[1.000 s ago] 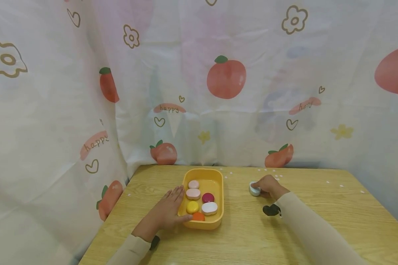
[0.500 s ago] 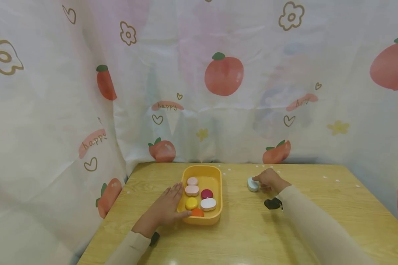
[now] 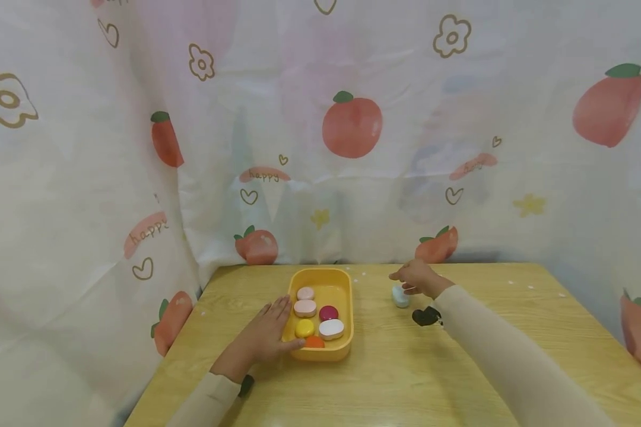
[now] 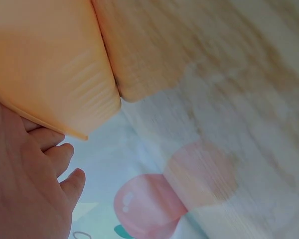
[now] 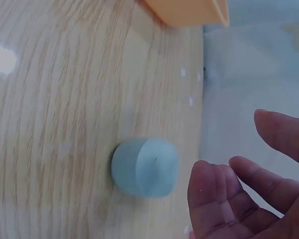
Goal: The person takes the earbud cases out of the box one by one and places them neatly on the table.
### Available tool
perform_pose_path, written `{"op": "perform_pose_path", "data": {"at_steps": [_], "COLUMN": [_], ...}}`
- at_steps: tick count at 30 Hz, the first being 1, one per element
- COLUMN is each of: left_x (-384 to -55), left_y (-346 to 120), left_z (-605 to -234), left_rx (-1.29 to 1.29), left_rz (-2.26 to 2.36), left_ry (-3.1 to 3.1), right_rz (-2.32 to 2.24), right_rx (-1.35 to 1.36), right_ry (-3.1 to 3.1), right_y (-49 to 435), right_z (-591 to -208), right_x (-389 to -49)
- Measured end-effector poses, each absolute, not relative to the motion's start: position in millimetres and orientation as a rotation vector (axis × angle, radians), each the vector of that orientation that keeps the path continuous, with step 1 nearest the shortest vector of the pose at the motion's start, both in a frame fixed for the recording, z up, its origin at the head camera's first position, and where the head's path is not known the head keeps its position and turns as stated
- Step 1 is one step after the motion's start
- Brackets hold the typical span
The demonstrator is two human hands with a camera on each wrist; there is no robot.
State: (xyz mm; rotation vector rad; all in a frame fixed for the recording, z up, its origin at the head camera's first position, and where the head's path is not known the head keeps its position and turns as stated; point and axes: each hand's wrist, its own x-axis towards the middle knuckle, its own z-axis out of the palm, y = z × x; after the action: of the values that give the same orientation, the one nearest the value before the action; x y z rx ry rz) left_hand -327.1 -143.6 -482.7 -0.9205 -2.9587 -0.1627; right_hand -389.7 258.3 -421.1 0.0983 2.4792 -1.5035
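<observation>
My left hand rests along the left side of a yellow tray, its thumb lying over the near-left corner. In the left wrist view, the fingers lie against the rim of the tray. To the right of the tray, a small rounded pale blue block sits on the table. Just above and behind it is my right hand. From the right wrist view, that hand has spread, gently bent fingers apart from the block, with nothing between them.
Inside the tray are several rounded pieces: two pink, a dark red, a yellow, a white and an orange. A printed curtain hangs behind the wooden table. Small white specks dot its far edge.
My right hand has let go of the pale blue block and lifted up and away, fingers spreading. The left hand stays on the tray. The head view has shifted slightly.
</observation>
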Motion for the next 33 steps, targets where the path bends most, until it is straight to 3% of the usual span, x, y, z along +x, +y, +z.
{"op": "perform_pose_path", "data": {"at_steps": [33], "left_x": [-327.3], "left_y": [-145.7], "left_z": [-485.7], "left_rx": [-0.928], "left_rz": [-0.182], "left_ry": [-2.946], "right_rz": [-1.659], "right_rx": [-0.054], "right_ry": [2.266], "right_y": [154.4], "right_z": [-408.6], "right_x": [-422.2]}}
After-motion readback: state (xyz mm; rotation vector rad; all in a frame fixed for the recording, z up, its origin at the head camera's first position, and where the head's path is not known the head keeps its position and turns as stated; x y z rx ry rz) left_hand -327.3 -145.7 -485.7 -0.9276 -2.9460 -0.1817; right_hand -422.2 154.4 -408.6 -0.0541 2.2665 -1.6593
